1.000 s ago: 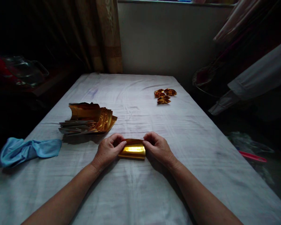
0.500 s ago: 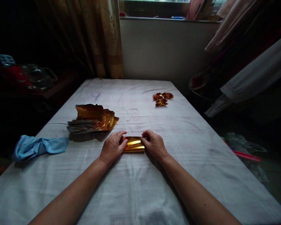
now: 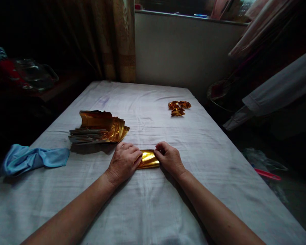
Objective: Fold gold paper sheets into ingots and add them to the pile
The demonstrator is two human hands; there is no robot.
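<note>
A shiny gold foil paper (image 3: 149, 159), folded into a flat band, lies on the white-sheeted surface between my two hands. My left hand (image 3: 125, 160) is closed over its left end, the fingers covering that part. At the other end, my right hand (image 3: 169, 158) pinches the upper right edge between thumb and fingers. Beyond my left hand rests a loose stack of gold foil papers (image 3: 98, 127), some curled with grey backs showing. Three folded gold foil pieces (image 3: 177, 111) sit together at the far right.
A crumpled blue cloth (image 3: 37, 160) lies near the left edge of the white sheet (image 3: 148, 204). A glass jug (image 3: 37, 75) stands on a dark side table at left. Clothes (image 3: 277, 88) hang at right, above a pink-handled item (image 3: 267, 174) and clear plastic.
My left hand has shifted from pinching the foil's left end to lying further over it, its fingers closer together. My right hand keeps its pinch. The whole view has tilted slightly.
</note>
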